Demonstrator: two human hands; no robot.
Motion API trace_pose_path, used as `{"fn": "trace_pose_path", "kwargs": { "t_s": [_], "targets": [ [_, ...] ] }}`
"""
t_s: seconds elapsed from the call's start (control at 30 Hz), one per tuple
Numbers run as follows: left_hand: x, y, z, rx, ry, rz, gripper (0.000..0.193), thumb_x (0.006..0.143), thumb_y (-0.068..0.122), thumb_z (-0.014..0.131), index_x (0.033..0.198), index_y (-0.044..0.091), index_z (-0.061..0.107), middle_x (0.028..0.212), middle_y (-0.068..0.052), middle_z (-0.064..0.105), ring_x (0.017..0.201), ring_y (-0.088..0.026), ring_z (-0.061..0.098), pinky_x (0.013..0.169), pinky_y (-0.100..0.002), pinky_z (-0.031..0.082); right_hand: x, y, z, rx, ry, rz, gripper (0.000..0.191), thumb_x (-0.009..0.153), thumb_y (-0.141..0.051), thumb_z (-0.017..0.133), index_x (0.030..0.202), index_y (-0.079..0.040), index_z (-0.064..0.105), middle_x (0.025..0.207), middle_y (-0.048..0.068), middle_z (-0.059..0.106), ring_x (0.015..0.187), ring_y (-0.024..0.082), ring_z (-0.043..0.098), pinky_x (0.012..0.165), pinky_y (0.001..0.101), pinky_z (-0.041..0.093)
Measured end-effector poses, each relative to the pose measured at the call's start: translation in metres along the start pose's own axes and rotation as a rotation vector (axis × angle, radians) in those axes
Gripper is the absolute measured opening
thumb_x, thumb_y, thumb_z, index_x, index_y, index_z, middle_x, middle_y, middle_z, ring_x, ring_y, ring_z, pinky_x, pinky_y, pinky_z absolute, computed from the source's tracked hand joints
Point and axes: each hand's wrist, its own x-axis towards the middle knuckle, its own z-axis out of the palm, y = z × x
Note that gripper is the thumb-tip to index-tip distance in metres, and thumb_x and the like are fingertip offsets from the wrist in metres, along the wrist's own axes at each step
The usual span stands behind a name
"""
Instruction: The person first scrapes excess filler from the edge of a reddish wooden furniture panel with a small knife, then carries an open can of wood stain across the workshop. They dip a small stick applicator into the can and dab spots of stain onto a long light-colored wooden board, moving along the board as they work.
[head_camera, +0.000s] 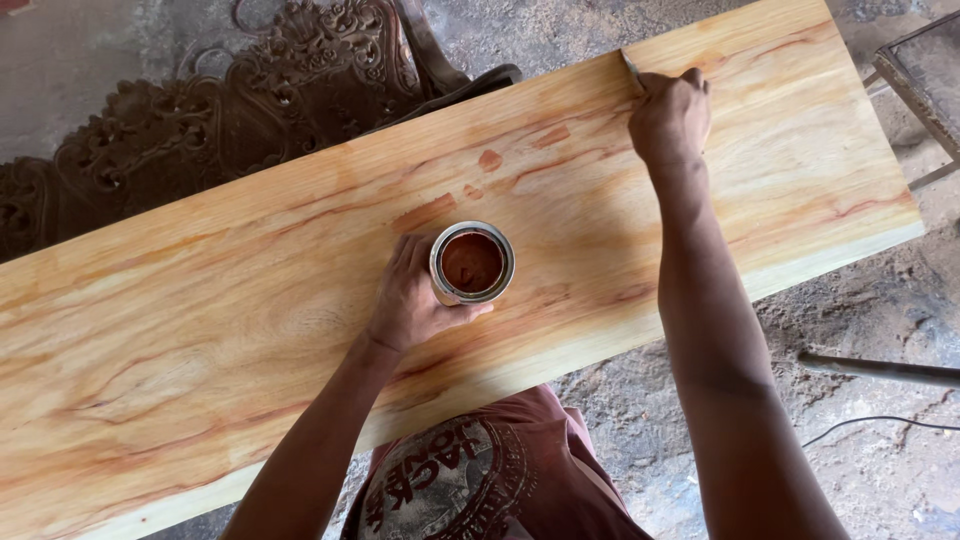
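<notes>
Firmly, the left hand (410, 300) wraps a small metal can (472, 263) of reddish-brown stain, its grip closed around the can's wall from about eight o'clock, thumb along the near side. The can stands upright on the wooden plank (200, 330) near the middle of the view. Up at one o'clock the right hand (668, 115) is closed on a brush (633, 72), of which only a narrow tip shows past the knuckles; that tip touches the plank right at its far edge.

Around the can, at eleven to one o'clock, a few darker smears of stain (425, 212) lie on the pale grain, apart from one another. The plank runs slantwise from seven o'clock to one o'clock.

Judging from this, the staining would go best with the can held steady and level, and with long strokes following the grain so the smears blend before they set.

Beyond the plank, at ten o'clock, rests a dark carved wooden panel (250, 100); a dusty floor (880, 420) with a thin cable (880, 425) lies at four o'clock.
</notes>
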Motion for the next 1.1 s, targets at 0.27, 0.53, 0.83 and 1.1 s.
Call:
{"fn": "trace_pose_path", "kwargs": {
  "t_s": [0.27,0.53,0.83,1.1],
  "targets": [
    [0.002,0.003,-0.002,-0.023,0.0,-0.002,0.076,0.065,0.04,0.097,0.123,0.005,0.063,0.121,-0.014,0.065,0.111,-0.036,0.061,0.097,-0.048,0.051,0.007,0.024,0.019,0.319,0.074,-0.022,0.025,0.092,-0.006,0.06,0.105,-0.011,0.082,0.1,0.019,0.074,0.09,0.035,0.071,0.084,0.0421,0.058],
    [0.001,0.006,0.001,0.031,-0.038,-0.001,0.075,0.066,0.043,0.096,0.121,0.003,0.063,0.115,-0.017,0.063,0.106,-0.038,0.059,0.093,-0.049,0.051,-0.114,0.031,-0.023,0.418,0.138,-0.143,0.022,0.094,0.0,0.066,0.109,-0.008,0.079,0.086,0.02,0.065,0.074,0.036,0.064,0.066,0.0434,0.053],
    [-0.005,0.0,0.01,0.061,-0.03,-0.002,0.07,0.064,0.041,0.094,0.116,0.005,0.064,0.114,-0.016,0.064,0.104,-0.038,0.06,0.092,-0.05,0.05,-0.222,0.131,-0.109,-0.059,0.166,0.134,0.027,0.098,-0.003,0.067,0.119,-0.011,0.081,0.092,0.015,0.065,0.075,0.025,0.06,0.065,0.0397,0.052],
    [-0.004,0.005,0.011,0.037,-0.024,0.014,0.073,0.07,0.045,0.092,0.122,0.003,0.062,0.121,-0.017,0.064,0.108,-0.038,0.06,0.095,-0.05,0.05,-0.224,0.141,-0.099,-0.102,0.224,0.085,0.029,0.098,-0.005,0.068,0.123,-0.013,0.081,0.091,0.012,0.063,0.086,0.024,0.058,0.076,0.0397,0.055]
  ]
}}
